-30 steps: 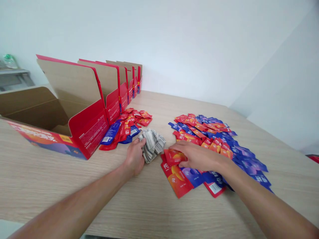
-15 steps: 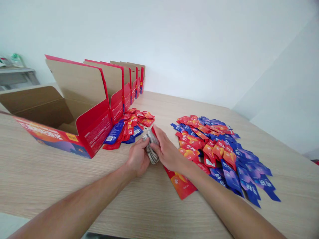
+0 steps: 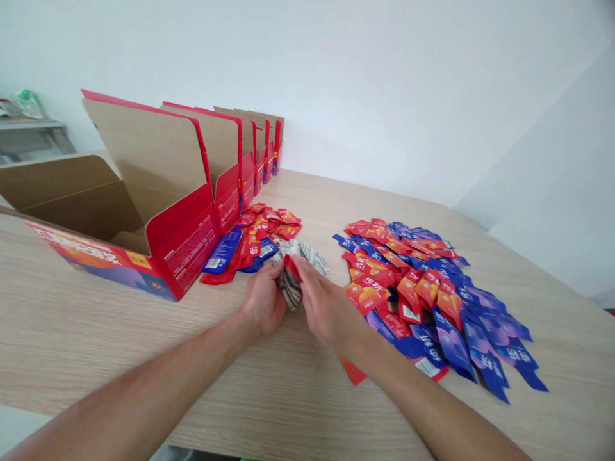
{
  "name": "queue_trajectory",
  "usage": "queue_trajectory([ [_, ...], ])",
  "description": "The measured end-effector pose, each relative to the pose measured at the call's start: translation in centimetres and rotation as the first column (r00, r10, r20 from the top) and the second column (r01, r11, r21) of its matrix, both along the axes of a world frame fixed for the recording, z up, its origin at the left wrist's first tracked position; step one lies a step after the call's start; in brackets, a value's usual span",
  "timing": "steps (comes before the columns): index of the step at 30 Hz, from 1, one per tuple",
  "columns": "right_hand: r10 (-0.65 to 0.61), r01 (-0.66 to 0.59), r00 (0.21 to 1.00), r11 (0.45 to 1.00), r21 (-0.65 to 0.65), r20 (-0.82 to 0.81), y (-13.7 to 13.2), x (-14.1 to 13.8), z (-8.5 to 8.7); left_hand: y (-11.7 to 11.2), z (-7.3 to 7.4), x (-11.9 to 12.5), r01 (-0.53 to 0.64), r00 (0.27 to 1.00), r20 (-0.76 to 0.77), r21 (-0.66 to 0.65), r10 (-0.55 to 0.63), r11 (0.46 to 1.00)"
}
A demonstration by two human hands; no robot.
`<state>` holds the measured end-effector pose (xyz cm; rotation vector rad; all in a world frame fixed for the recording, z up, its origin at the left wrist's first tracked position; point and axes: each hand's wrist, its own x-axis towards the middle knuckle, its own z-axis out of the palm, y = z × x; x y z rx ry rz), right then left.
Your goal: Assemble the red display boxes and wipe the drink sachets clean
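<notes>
My left hand (image 3: pixel 265 299) is closed around the near side of a bunched grey-and-white striped cloth (image 3: pixel 291 288). My right hand (image 3: pixel 321 296) presses against its right side, with a red packet edge (image 3: pixel 291 265) showing at the fingertips. More of the cloth spreads out behind my right fingers. An orange-red packet corner (image 3: pixel 354 372) sticks out below my right wrist; whether it belongs to the same packet is hidden. Just beyond my left hand lies a small heap of red and blue packets (image 3: pixel 252 240).
An open red carton (image 3: pixel 187 246) stands at left, with several more open cartons (image 3: pixel 247 173) lined up behind it. A wide spread of red and blue packets (image 3: pixel 423 288) covers the right part of the wooden table (image 3: pixel 269 397). A white wall rises behind.
The striped cloth has spread out behind my right hand. My right hand has turned over and moved slightly nearer, covering most of the orange-red packet. A blue packet's barcode now shows beside my right forearm.
</notes>
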<state>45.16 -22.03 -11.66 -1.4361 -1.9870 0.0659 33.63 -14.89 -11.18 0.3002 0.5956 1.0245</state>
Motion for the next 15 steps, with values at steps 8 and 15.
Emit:
queue_trajectory([
  [8,-0.304,0.350,0.863,0.936,0.045,-0.404,1.7,2.3,1.1,-1.3,0.4,0.5,0.206,0.978,-0.026,0.075,-0.205,0.976],
  [15,-0.247,0.247,0.969,0.966,0.082,-0.013,2.2,1.6,-1.2,-0.8,0.2,0.1,0.126,0.992,0.008,0.052,-0.126,0.991],
])
